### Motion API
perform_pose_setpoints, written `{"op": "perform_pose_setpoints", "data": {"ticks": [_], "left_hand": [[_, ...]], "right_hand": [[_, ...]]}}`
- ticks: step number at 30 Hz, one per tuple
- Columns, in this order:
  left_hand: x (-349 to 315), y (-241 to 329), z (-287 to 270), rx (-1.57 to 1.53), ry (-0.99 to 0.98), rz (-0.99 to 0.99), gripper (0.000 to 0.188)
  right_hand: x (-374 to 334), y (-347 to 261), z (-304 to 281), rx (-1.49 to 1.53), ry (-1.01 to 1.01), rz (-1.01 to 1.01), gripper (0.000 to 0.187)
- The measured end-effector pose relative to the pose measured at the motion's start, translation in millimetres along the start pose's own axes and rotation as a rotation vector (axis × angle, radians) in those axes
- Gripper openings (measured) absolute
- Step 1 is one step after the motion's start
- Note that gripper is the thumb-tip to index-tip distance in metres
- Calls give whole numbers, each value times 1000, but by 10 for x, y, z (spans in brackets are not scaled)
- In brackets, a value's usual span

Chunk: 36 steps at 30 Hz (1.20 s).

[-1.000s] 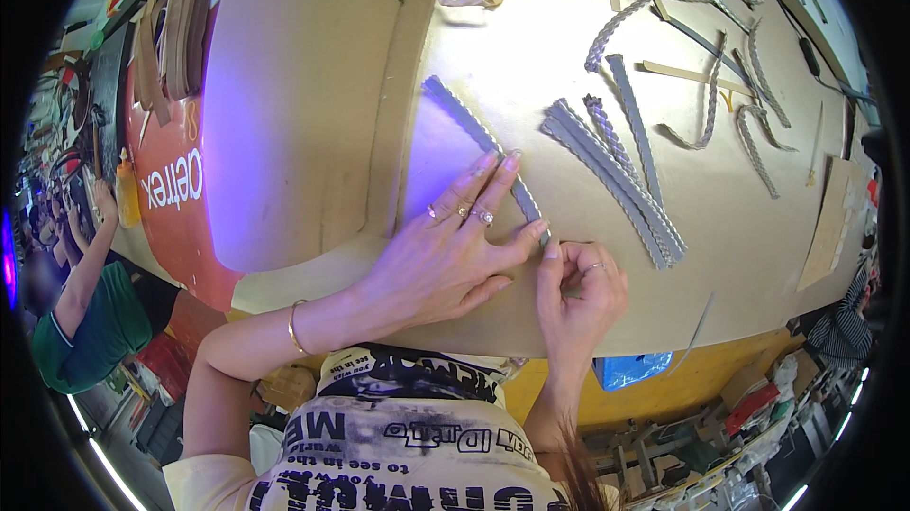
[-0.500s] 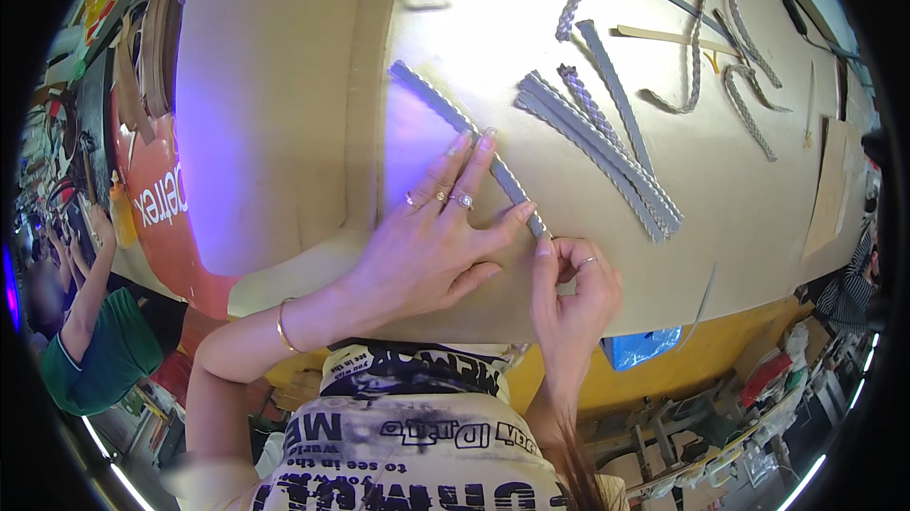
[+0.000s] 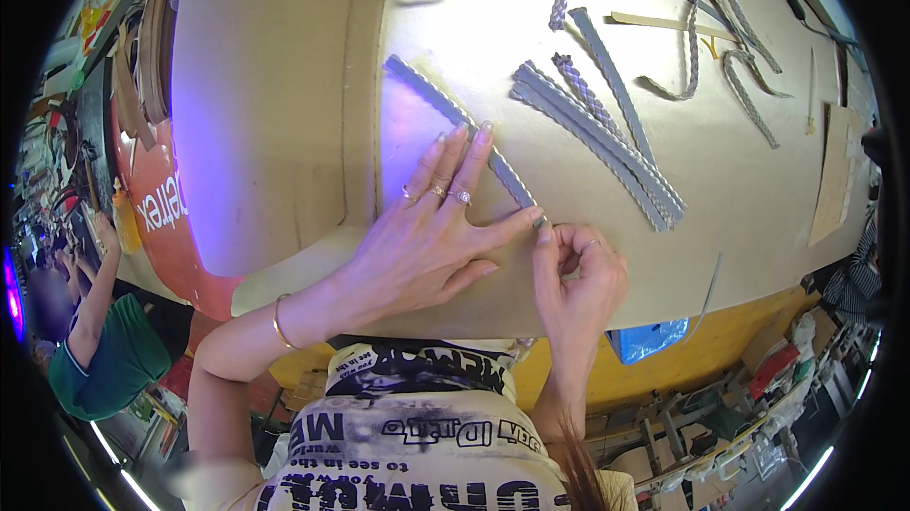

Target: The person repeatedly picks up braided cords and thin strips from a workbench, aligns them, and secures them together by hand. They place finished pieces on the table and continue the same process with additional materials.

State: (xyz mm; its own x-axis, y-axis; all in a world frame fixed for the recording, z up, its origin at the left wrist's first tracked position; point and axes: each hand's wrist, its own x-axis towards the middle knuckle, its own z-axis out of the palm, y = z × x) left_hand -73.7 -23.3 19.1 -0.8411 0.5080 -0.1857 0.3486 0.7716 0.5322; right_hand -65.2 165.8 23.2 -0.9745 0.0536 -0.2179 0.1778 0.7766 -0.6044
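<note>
A narrow grey strap (image 3: pixel 427 89) with braided, scalloped edges lies slantwise on the table, running from upper left to lower right. My left hand (image 3: pixel 417 238) rests on it with fingers stretched out, the fingertips pressing its middle and the thumb or a finger near its lower end. At that lower end my right hand (image 3: pixel 586 276) pinches the strap's tip between thumb and forefinger. The tip itself is mostly covered by the fingers. To the right lies a bundle of similar grey straps (image 3: pixel 592 139), with a purplish-grey braided cord (image 3: pixel 586 99) among them.
Left of my hands stands a large tan board (image 3: pixel 265 113) with a raised edge. Loose braided cords (image 3: pixel 695 37) are scattered at the far right of the table (image 3: pixel 474 307). A blue packet (image 3: pixel 649 340) sits below the front edge. Another person (image 3: pixel 109 350) is at the left.
My right hand has shifted slightly up and right at the strap's end, and less of the tip shows past my left hand. The left hand stays pressed on the strap.
</note>
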Motion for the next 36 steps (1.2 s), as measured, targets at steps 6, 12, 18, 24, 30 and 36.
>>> {"op": "perform_pose_setpoints", "data": {"ticks": [6, 12, 18, 24, 30, 36], "left_hand": [[2, 14, 1, 33, -37, -1, 61], [2, -2, 32, 24, -54, -18, 60], [4, 6, 32, 19, -52, -25, 59], [7, 7, 32, 12, -50, -24, 59], [-14, -4, 23, 10, -51, -11, 60], [-41, -34, 52, -51, 7, 9, 59]], "right_hand": [[-76, 44, -59, 150, 5, 107, 13], [-129, 86, -90, 202, 12, 151, 13], [-107, 35, -67, 160, 12, 190, 11], [-103, 5, -29, 103, 41, 190, 10], [-148, 42, 16, 79, 64, 163, 11], [-298, 139, 183, -181, 239, -184, 28]]}}
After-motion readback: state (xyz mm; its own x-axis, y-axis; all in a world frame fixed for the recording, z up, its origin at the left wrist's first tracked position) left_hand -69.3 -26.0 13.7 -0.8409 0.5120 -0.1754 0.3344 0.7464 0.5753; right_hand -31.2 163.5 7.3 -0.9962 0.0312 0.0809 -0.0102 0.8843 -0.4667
